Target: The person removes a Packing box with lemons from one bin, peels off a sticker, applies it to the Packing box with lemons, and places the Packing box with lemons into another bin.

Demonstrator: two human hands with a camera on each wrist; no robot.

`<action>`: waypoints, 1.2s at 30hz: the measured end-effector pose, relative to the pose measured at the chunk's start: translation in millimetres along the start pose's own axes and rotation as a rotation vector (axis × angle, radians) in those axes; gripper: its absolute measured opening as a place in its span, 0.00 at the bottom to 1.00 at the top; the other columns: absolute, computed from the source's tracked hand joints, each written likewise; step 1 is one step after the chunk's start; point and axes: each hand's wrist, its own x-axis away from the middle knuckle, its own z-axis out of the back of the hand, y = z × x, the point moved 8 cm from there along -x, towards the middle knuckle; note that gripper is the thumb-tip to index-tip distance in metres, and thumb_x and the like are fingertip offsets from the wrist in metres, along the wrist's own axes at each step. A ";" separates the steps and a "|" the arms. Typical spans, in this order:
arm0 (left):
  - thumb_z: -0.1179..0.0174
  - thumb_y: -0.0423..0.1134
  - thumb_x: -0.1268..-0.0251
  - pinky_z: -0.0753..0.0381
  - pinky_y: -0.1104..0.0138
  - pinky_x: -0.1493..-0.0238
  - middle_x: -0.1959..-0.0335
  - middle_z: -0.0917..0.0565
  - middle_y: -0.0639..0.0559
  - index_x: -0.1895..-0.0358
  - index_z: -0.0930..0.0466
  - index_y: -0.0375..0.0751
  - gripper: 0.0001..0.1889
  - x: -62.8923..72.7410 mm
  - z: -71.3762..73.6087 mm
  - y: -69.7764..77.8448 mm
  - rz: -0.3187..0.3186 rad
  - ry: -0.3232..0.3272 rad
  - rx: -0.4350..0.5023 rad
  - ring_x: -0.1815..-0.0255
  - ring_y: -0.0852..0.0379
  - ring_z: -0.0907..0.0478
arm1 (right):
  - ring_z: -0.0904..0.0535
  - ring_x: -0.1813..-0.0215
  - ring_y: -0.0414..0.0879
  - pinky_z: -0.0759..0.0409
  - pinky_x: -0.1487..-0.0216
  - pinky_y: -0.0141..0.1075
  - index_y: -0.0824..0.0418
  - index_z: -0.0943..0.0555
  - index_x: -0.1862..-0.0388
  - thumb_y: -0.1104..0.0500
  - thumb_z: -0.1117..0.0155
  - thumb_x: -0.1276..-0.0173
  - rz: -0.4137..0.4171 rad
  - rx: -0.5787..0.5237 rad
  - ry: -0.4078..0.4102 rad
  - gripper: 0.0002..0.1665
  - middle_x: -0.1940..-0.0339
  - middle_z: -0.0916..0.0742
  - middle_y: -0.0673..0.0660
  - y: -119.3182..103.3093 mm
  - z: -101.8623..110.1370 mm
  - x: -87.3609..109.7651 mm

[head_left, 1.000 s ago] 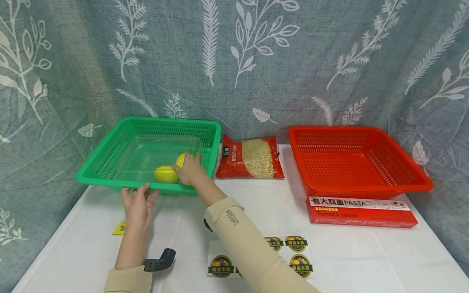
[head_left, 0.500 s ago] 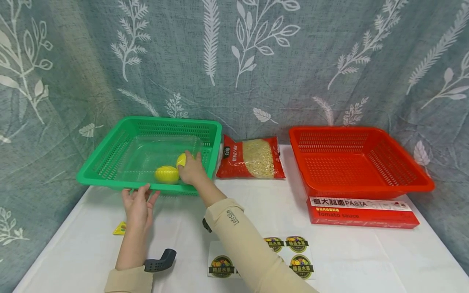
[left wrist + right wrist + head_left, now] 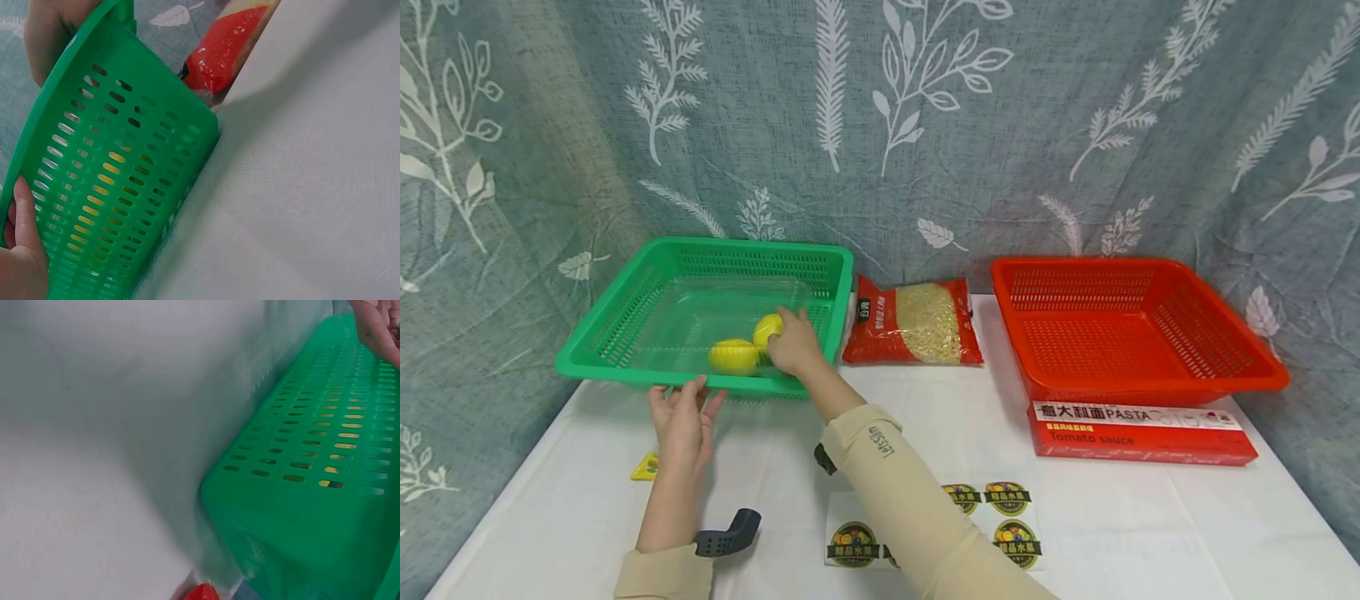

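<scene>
A green plastic basket (image 3: 580,367) stands at the left with a clear plastic tray (image 3: 673,333) inside it. Two yellow lemons (image 3: 733,356) lie close together in the tray's front right part. My left hand (image 3: 681,425) grips the basket's front rim; the left wrist view shows its thumb (image 3: 26,215) against the outer wall. Reaching over the front right of the rim, my right hand (image 3: 795,343) has its thumb and fingers at the right-hand lemon (image 3: 766,331), partly covering it. From the right wrist, the lemons show only as yellow through the basket's slots (image 3: 350,435).
A red bag of pasta (image 3: 917,323) lies between the green basket and a red basket (image 3: 1157,383). In front of the red basket is a red pasta box (image 3: 1142,433). A sticker sheet (image 3: 1015,533) lies under my right forearm, and a small yellow packet (image 3: 644,467) beside my left forearm.
Both lemons have shifted slightly left in the tray. More of the right-hand lemon shows beside my right hand. My left hand has stayed on the rim.
</scene>
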 end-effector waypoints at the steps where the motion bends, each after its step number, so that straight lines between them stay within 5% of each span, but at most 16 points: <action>1: 0.55 0.27 0.34 0.20 0.72 0.64 0.54 0.36 0.48 0.47 0.46 0.46 0.17 -0.1 -0.3 0.1 -0.002 -0.001 0.000 0.64 0.62 0.28 | 0.50 0.28 0.50 0.39 0.36 0.40 0.53 0.39 0.31 0.62 0.55 0.31 0.005 -0.011 0.003 0.29 0.28 0.42 0.58 -0.1 0.4 0.0; 15: 0.56 0.26 0.34 0.20 0.73 0.65 0.53 0.36 0.48 0.46 0.46 0.46 0.18 -0.2 0.6 -0.3 0.002 0.004 -0.005 0.65 0.62 0.28 | 0.45 0.30 0.52 0.40 0.35 0.42 0.57 0.31 0.36 0.61 0.51 0.32 0.070 -0.119 0.121 0.24 0.32 0.34 0.59 -3.3 9.0 2.3; 22: 0.55 0.27 0.34 0.20 0.73 0.65 0.53 0.36 0.49 0.49 0.45 0.48 0.16 -0.5 0.0 0.6 0.000 0.003 0.002 0.65 0.63 0.28 | 0.42 0.31 0.51 0.26 0.49 0.40 0.58 0.28 0.39 0.61 0.49 0.33 0.118 -0.141 0.183 0.22 0.34 0.31 0.60 -5.6 12.1 6.5; 30: 0.55 0.28 0.33 0.21 0.74 0.64 0.54 0.36 0.49 0.47 0.45 0.48 0.16 1.1 1.0 -0.5 0.009 0.014 -0.027 0.64 0.63 0.28 | 0.43 0.31 0.48 0.35 0.38 0.41 0.60 0.24 0.44 0.63 0.46 0.34 0.159 -0.131 0.219 0.19 0.39 0.25 0.57 -7.6 13.9 12.5; 36: 0.56 0.29 0.32 0.22 0.75 0.62 0.54 0.35 0.49 0.44 0.48 0.46 0.18 1.8 1.1 -1.0 0.011 0.018 -0.049 0.62 0.63 0.29 | 0.39 0.33 0.47 0.25 0.54 0.36 0.59 0.24 0.45 0.63 0.45 0.34 0.169 -0.158 0.231 0.18 0.37 0.27 0.58 -8.7 16.8 15.9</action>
